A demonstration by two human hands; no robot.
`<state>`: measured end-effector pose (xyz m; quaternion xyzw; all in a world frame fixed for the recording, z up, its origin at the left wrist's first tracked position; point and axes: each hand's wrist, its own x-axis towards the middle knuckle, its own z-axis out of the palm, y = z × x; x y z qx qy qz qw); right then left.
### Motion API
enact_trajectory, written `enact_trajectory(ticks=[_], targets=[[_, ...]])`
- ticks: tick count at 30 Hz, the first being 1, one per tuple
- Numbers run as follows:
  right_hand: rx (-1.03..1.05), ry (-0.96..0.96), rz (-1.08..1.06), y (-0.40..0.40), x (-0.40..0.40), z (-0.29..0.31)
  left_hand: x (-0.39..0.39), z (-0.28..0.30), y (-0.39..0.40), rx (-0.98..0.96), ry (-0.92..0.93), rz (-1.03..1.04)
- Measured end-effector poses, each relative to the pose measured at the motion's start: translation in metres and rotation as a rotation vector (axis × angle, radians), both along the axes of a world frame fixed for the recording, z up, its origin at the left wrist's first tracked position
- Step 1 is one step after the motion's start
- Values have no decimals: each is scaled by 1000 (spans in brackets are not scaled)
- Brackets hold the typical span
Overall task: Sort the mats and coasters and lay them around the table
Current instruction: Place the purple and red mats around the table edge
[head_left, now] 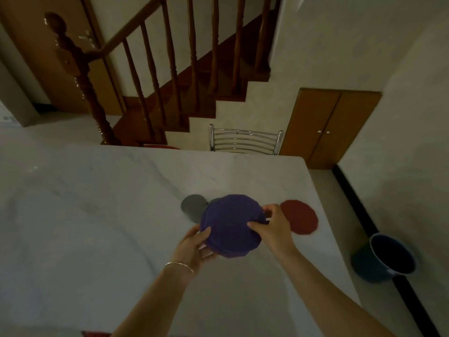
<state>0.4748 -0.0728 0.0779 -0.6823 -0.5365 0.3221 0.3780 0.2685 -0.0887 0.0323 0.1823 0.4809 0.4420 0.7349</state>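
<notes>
Already down: red mat (300,217), grey coasters (193,206) on the desk (97,215).
Hands: left hand (194,244) and right hand (272,227) — each grip grasping the purple mats (229,226).
Left: spread them out.

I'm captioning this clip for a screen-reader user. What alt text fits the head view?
Two bare hands, left hand and right hand, hold a round purple mat above a white marble table. A grey coaster and a red mat lie on the table beyond. A metal chair and wooden staircase stand behind.
</notes>
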Motion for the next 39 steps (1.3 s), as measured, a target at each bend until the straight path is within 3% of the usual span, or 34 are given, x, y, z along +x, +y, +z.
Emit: enact_trajectory(ticks=[7,13,20,25,29,39], targets=[[31,-154,-51,-41,-63,11,-61,4,-23,-39,-46,-40],[68,-175,152,-57,-90,-3,-79,-4,-36,-92,-40,-17],[66,-168,171,-65,-96,-65,-114,-23,-50,-132,81,1],[-137,-188,79,-74,-87,-119,-157,-40,-70,-147,145,86],[-329,-503,258,-93,-76,-149,-187,-47,-82,-159,123,200],[-325,-825,301,-110,-79,-162,-181,-40,-95,-135,4,273]])
